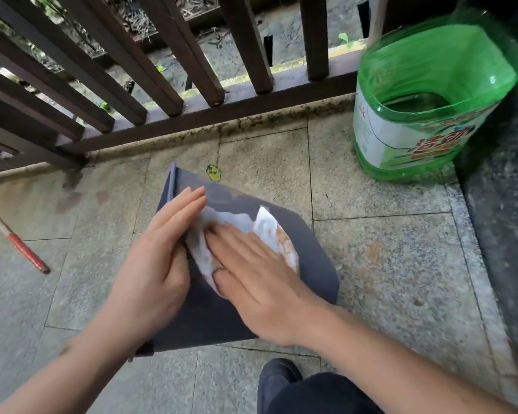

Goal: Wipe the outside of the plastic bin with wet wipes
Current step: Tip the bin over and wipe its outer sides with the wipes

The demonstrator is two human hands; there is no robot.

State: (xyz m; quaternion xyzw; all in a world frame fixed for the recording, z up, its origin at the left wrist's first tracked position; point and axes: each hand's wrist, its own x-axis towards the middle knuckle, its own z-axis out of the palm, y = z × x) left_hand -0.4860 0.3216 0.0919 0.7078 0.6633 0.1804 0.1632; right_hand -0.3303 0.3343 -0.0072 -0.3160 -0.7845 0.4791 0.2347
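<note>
A dark blue plastic bin (317, 258) lies on its side on the stone floor, its outer wall facing up. A white wet wipe (269, 231), stained brown along its right edge, is spread on that wall. My right hand (251, 276) lies flat on the wipe, fingers pointing left, pressing it against the bin. My left hand (159, 264) rests against the bin's left side, fingers straight and together, steadying it near the rim (171, 183).
A cut-open green plastic bottle (425, 115) stands at the back right beside a dark stone ledge (497, 204). A brown wooden railing (192, 94) runs along the back. A stick with a red band (24, 249) lies on the left. My dark trouser knee (311, 392) shows below.
</note>
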